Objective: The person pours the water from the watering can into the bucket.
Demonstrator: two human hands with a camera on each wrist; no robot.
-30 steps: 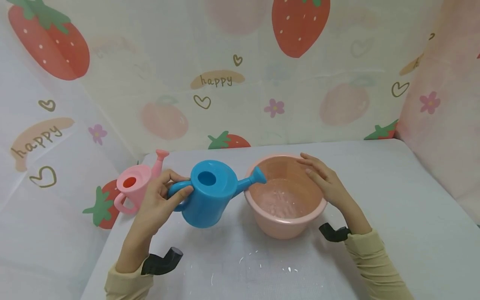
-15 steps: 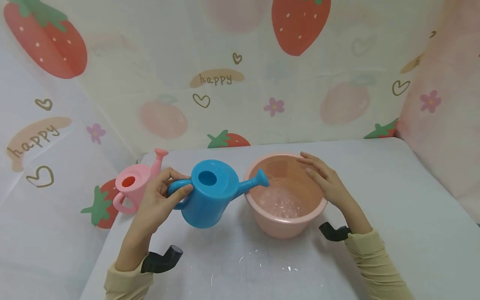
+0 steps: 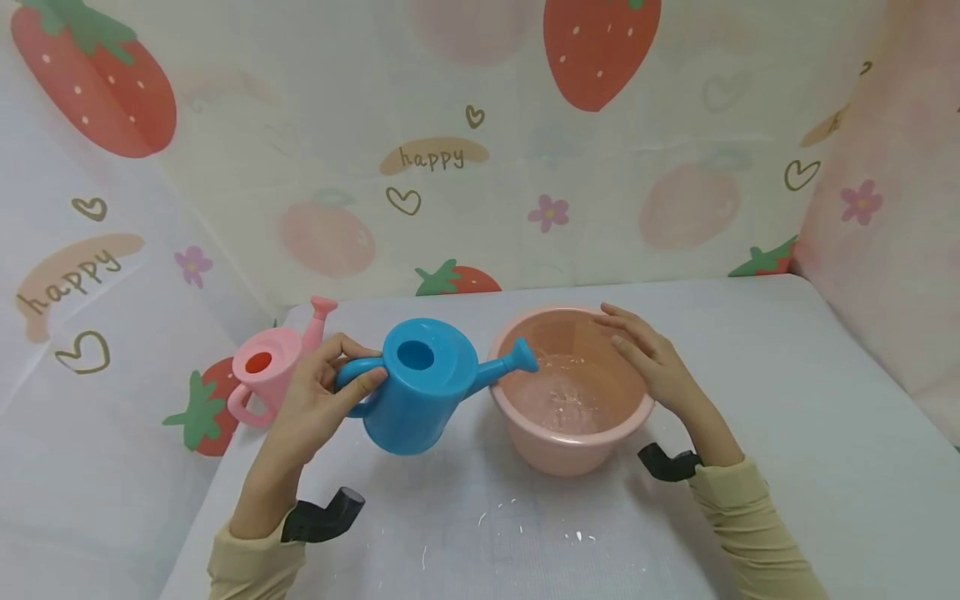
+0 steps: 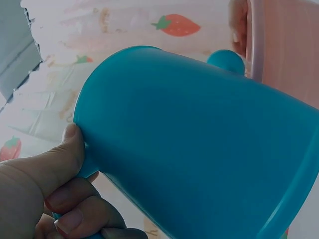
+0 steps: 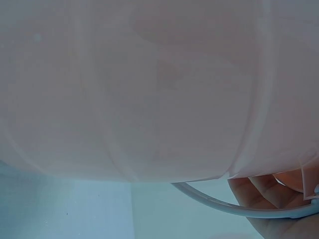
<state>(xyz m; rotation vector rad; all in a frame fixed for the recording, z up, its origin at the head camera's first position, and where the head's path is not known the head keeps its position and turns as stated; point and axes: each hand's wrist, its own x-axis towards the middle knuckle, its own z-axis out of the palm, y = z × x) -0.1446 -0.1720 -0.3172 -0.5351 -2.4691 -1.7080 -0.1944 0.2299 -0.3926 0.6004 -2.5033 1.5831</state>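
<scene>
In the head view my left hand [image 3: 318, 400] grips the handle of a blue watering can [image 3: 420, 392], thumb on top. The can is held up, nearly upright, and its spout [image 3: 517, 357] reaches over the left rim of a pink plastic basin [image 3: 566, 458]. Shallow rippled water [image 3: 562, 396] shows inside the basin. My right hand [image 3: 652, 362] holds the basin's right rim, thumb on the inner side. The left wrist view shows the can's body [image 4: 189, 144] up close, with curled fingers [image 4: 84, 209] at its handle. Basin wall [image 5: 164, 99] fills most of the right wrist view.
A pink watering can [image 3: 272, 367] stands at the table's left edge, partly behind my left hand. Water drops [image 3: 581, 537] lie on the white table [image 3: 465, 550] in front of the basin. A strawberry-printed curtain [image 3: 465, 225] closes off the back and sides.
The water in the basin went from fairly calm to bubbling half a second ago, and is calmer now with small ripples. The blue spout dipped slightly. Both hands hold almost the same places.
</scene>
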